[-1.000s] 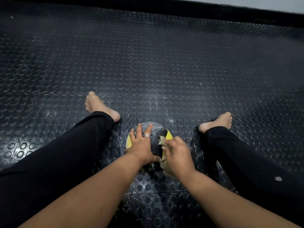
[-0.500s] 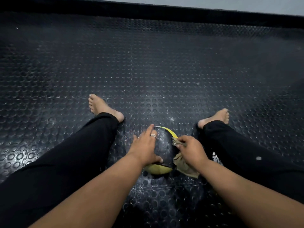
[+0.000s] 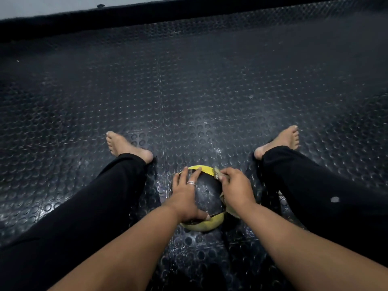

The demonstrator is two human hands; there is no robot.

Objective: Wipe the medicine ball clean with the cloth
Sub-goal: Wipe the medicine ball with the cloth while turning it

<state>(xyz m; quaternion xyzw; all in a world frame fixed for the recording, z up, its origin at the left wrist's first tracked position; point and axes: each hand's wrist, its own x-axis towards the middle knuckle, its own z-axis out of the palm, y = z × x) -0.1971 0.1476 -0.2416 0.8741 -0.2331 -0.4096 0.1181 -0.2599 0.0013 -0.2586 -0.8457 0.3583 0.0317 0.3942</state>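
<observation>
Gripping cloth [image 3: 218, 175], curled right-hand fingers [image 3: 225, 179]

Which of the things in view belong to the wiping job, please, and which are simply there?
Part of the job:
- medicine ball, black and yellow, on the floor between the legs
- cloth, pinched against the ball's right side
- right hand, holding the cloth
- left hand, steadying the ball

Simply there:
- studded rubber floor mat
- ring on the left hand
</observation>
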